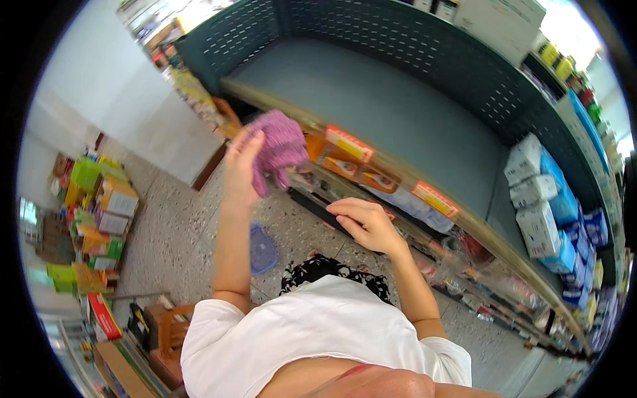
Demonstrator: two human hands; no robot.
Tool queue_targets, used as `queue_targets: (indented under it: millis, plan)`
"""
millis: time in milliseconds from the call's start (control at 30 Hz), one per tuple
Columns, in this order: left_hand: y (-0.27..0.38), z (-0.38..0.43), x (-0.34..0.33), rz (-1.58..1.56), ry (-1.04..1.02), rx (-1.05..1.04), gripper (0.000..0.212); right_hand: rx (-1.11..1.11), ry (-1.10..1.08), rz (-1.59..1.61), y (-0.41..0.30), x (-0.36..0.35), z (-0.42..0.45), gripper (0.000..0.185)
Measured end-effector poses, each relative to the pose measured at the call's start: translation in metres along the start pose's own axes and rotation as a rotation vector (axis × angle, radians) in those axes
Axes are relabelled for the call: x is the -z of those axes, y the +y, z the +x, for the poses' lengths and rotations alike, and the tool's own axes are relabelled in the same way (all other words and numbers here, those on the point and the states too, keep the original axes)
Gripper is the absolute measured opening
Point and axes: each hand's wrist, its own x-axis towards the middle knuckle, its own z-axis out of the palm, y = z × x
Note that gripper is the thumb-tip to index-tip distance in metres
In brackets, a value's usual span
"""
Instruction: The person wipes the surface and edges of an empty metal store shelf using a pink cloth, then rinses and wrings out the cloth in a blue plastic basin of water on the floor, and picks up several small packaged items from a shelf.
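My left hand [244,161] grips a bunched purple cloth [281,139], whose folds hang below the fingers. The cloth is at the left part of the front edge of a grey metal shelf [378,104]; whether it touches the edge is hard to tell. Nothing shows in my right hand [366,224], which hovers in front of the lower shelves with its fingers loosely bent and the thumb slightly apart. Red and yellow price tags [350,143] line the shelf's front edge.
White and blue packs [535,199] are stacked at the shelf's right end. Bottles in orange packaging [361,169] sit one level below. A blue plastic basin [263,248] rests on the speckled floor. Stacked cartons [117,204] and a wooden chair [174,331] are at left.
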Motion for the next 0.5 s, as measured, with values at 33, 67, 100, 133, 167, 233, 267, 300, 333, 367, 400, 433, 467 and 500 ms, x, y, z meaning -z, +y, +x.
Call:
queue_targets:
  millis: [33, 67, 100, 133, 167, 233, 267, 300, 333, 367, 400, 433, 467, 500]
  plan:
    - [0.012, 0.008, -0.021, 0.059, -0.03, -0.057, 0.02, -0.06, 0.071, -0.007, 0.003, 0.007, -0.009, 0.02]
    - [0.02, 0.019, -0.041, 0.134, -0.107, -0.111, 0.017, -0.029, 0.157, -0.035, 0.001, 0.014, -0.014, 0.019]
    - [0.022, 0.032, -0.048, 0.199, -0.163, -0.119, 0.017, -0.043, 0.187, -0.049, -0.004, 0.02, -0.019, 0.019]
    - [0.02, 0.043, -0.068, 0.36, -0.258, -0.194, 0.018, -0.057, 0.238, -0.055, -0.006, 0.026, -0.026, 0.019]
    - [0.016, 0.053, -0.088, 0.516, -0.355, -0.277, 0.019, -0.072, 0.29, -0.062, -0.009, 0.032, -0.035, 0.019]
    - [-0.001, 0.069, -0.12, 0.653, -0.658, -0.226, 0.02, -0.09, 0.379, -0.108, -0.013, 0.042, -0.052, 0.019]
    - [-0.015, 0.074, -0.134, 0.739, -0.788, -0.205, 0.02, -0.095, 0.429, -0.139, -0.014, 0.046, -0.061, 0.018]
    - [-0.031, 0.081, -0.144, 0.871, -0.906, -0.23, 0.024, -0.106, 0.466, -0.156, -0.017, 0.051, -0.07, 0.018]
    - [-0.04, 0.08, -0.154, 0.905, -1.017, -0.133, 0.026, -0.123, 0.492, -0.182, -0.021, 0.056, -0.079, 0.019]
    - [-0.045, 0.08, -0.163, 0.954, -1.185, -0.13, 0.029, -0.14, 0.517, -0.208, -0.024, 0.059, -0.088, 0.019]
    - [-0.052, 0.081, -0.173, 0.983, -1.36, -0.132, 0.032, -0.149, 0.552, -0.227, -0.026, 0.062, -0.098, 0.019]
    - [-0.055, 0.083, -0.182, 0.979, -1.581, -0.358, 0.032, -0.178, 0.589, -0.242, -0.026, 0.064, -0.11, 0.019]
    - [-0.058, 0.087, -0.189, 1.066, -1.655, -0.355, 0.032, -0.206, 0.624, -0.255, -0.026, 0.065, -0.12, 0.019]
    - [-0.06, 0.093, -0.191, 1.159, -1.722, -0.349, 0.031, -0.217, 0.652, -0.264, -0.027, 0.065, -0.129, 0.019]
